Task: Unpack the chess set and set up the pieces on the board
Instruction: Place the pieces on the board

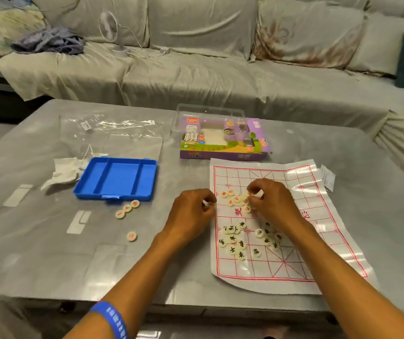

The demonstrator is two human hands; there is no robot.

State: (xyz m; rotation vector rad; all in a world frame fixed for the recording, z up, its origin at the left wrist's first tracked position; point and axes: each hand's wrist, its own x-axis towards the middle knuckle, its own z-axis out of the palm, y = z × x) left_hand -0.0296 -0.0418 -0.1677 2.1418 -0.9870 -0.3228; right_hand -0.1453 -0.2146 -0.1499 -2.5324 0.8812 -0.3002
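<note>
A white paper board [318, 231] with a red grid lies on the table at the right. Cream round pieces with red marks [232, 198] are heaped near its middle, and pieces with black marks [235, 243] lie closer to me. My left hand [191, 214] hovers at the board's left edge and pinches a small piece between its fingertips. My right hand [273, 201] is curled over the red heap, fingertips pinching a piece there. Three red pieces [127, 207] lie off the board in front of the blue tray [116, 178], and one more piece [131, 236] lies nearer me.
The purple game box [223, 140] with a clear plastic lid [208, 110] behind it stands beyond the board. Clear plastic wrap [112, 133] and crumpled white paper [65, 172] lie at the left. A small leaflet [327, 177] sits right of the board. A covered sofa with a small fan [110, 28] is behind.
</note>
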